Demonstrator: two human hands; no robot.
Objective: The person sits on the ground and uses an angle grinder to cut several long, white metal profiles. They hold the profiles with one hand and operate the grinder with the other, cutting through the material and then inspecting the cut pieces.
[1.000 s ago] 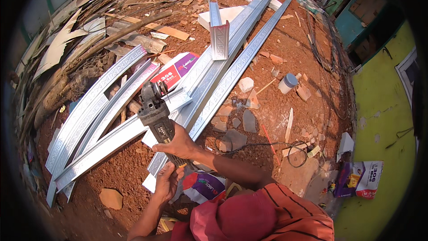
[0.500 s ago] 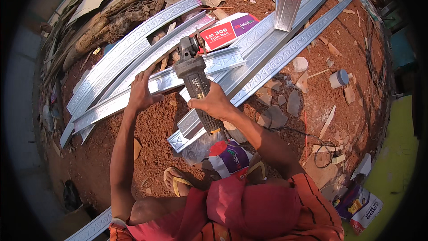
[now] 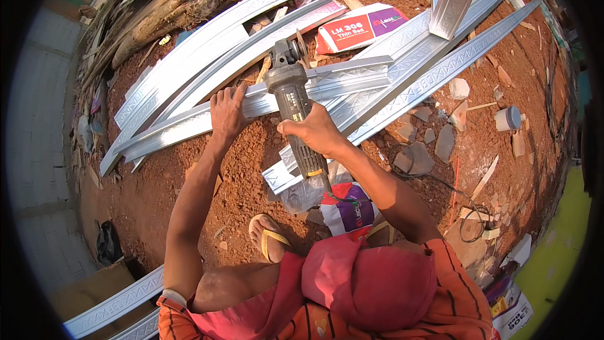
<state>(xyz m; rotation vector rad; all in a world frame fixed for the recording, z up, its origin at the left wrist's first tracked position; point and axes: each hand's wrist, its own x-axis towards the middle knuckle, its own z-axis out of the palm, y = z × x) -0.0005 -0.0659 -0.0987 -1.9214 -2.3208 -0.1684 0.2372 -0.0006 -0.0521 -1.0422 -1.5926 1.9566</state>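
Note:
My right hand (image 3: pixel 316 130) is wrapped round the dark body of an angle grinder (image 3: pixel 291 92), its cord trailing from the near end. The grinder is upright in the picture, with its thin disc (image 3: pixel 302 47) at the far end, over a silvery metal channel (image 3: pixel 258 104). My left hand (image 3: pixel 228 113) is closed over this channel, left of the grinder, fingers across it. The channel lies slantwise and overlaps other embossed metal channels (image 3: pixel 189 66). Whether the disc touches metal or spins I cannot tell.
More long channels (image 3: pixel 434 75) reach to the far right, one short piece (image 3: pixel 452 12) standing tilted on them. A red, white and purple bag (image 3: pixel 358 28) lies beyond the grinder. Broken tiles (image 3: pixel 413 158), a loose cord (image 3: pixel 469 198) and a small tub (image 3: pixel 508 118) lie on red soil.
The view has shifted, so the scene sits farther right and higher. My left hand's spread fingers have drawn in over the channel. My right hand keeps its grip on the grinder.

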